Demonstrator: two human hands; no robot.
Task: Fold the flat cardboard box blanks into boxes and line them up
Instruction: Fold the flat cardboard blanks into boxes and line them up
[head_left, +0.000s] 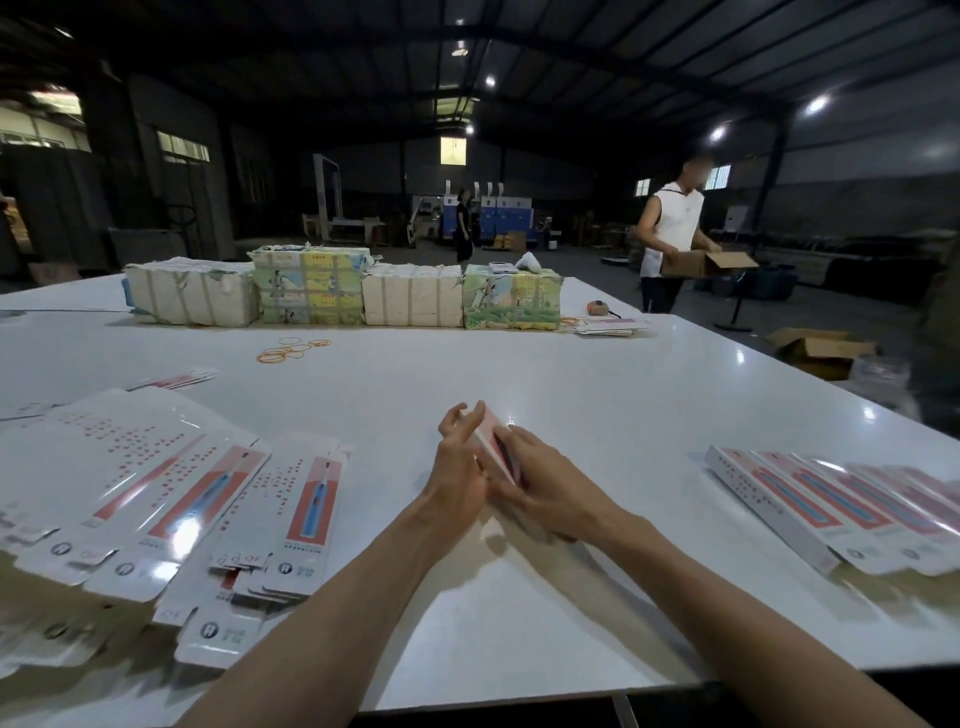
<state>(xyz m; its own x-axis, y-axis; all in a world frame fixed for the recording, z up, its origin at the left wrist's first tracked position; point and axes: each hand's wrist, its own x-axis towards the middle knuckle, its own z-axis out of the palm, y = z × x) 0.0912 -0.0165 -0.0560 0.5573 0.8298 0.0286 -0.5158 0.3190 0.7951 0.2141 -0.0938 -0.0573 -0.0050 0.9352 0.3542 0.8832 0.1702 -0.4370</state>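
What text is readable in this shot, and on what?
"OF": on flaps of the flat blanks, left.
Other print on the flat blanks: too blurred.
Print on the box in the right hand: unreadable.
Print on the folded boxes, right: too small.
Print on the wrapped bundles, far side: too blurred.

One wide-angle view looks from the person's head, forward and a little down across a glossy white table (597, 374). Both forearms enter from the near edge. The left hand (460, 467) and right hand (553, 486) meet close in, mid-frame, on a pink and white cardboard box (491, 439). Far off, paper-wrapped bundles (311, 291) and the dark hall's roof bow with the lens.
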